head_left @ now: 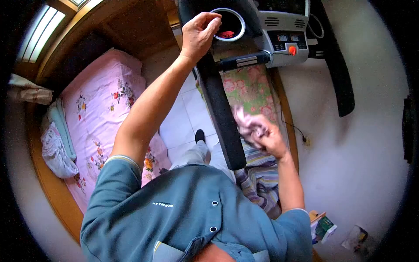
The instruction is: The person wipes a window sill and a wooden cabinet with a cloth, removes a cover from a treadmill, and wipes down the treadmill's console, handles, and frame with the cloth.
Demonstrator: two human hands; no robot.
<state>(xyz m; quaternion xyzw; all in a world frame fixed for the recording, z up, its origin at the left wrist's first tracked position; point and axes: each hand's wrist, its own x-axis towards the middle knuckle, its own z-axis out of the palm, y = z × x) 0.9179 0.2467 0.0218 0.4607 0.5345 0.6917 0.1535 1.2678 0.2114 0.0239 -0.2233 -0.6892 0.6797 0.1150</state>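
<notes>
My left hand (200, 36) is raised over the treadmill, its fingers curled in and the thumb pressed against them. It overlaps the left side of a round cup holder (239, 19) with a pale rim. Whatever the fingers hold, if anything, is hidden. Inside the cup holder lies a small red thing (226, 34). My right hand (272, 140) is closed around a crumpled pinkish-grey cloth (248, 122), blurred by motion. The cloth is just right of the treadmill's black padded handrail (224, 126); I cannot tell whether it touches it.
The treadmill console (286, 37) with a red knob (292, 50) stands ahead. A green floral cover (248, 89) and striped fabric (259, 172) lie below the handrail. To the left is a bed with a pink floral sheet (104, 100) and a white bag (59, 150). Tiled floor (183, 109) lies between.
</notes>
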